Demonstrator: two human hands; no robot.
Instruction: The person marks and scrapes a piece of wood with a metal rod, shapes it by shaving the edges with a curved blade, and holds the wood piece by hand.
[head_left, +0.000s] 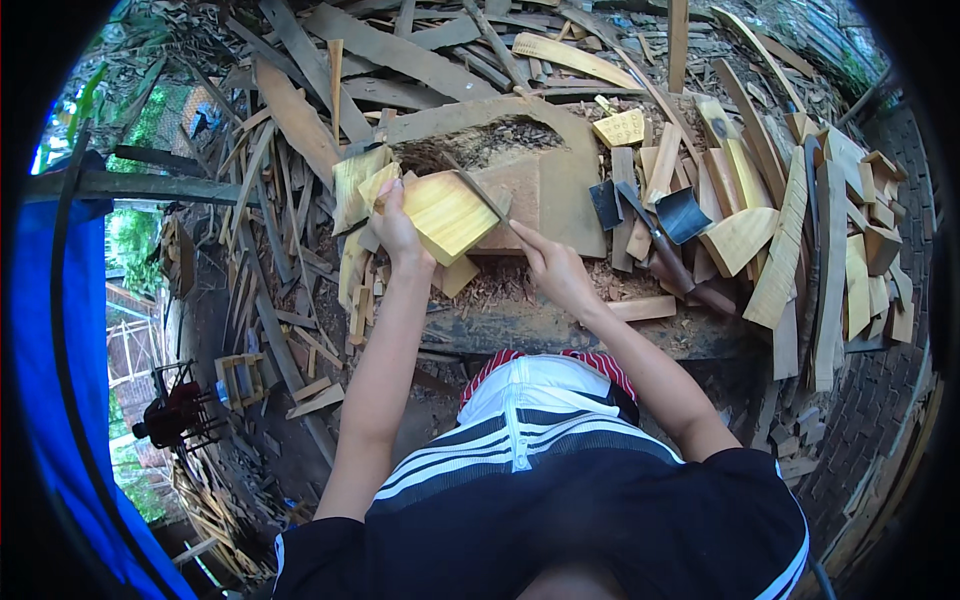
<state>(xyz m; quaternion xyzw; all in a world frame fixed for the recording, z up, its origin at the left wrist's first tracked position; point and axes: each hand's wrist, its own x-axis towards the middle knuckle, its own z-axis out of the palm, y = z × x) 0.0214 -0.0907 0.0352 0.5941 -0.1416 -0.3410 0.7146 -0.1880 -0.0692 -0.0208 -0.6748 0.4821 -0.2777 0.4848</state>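
Note:
A pale yellow wooden block (445,215) is held in my left hand (400,225), whose fingers are closed on its left side, over a worn wooden work surface (570,200). My right hand (550,265) grips a long narrow metal blade (478,190) that lies along the block's upper right edge; its handle is hidden by my fingers. More pale offcuts (355,180) lie behind and below the block. To the right, a curved dark metal piece (683,215) and a tool with a dark brown handle (705,295) rest among cut wood pieces.
Heaped planks and scraps (400,60) surround the work surface at the back and left. Upright and leaning boards (775,250) crowd the right side beside a brick pavement (870,400). A blue tarp (60,330) hangs at far left, near dark wooden chairs (175,415).

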